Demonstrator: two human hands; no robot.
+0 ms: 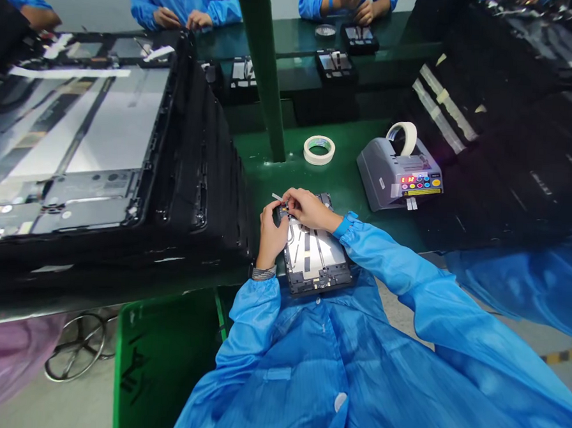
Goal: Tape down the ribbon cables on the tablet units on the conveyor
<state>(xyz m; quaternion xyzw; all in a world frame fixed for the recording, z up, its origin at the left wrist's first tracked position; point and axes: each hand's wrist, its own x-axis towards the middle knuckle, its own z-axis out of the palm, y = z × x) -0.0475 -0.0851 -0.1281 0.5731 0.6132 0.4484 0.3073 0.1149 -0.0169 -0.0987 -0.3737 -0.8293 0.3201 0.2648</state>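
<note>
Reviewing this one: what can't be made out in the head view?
- Where the left hand and right hand meet the tablet-like device: the hands hide the spot.
- The tape dispenser's readout: too small to read reliably.
- The co-worker opposite: cut off by the top edge.
- The large panel: cut off by the left edge.

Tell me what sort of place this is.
Probably an electronics assembly line: people in blue antistatic smocks work along a green workbench, with an electronic tape dispenser beside an opened tablet-like device in hand.
</note>
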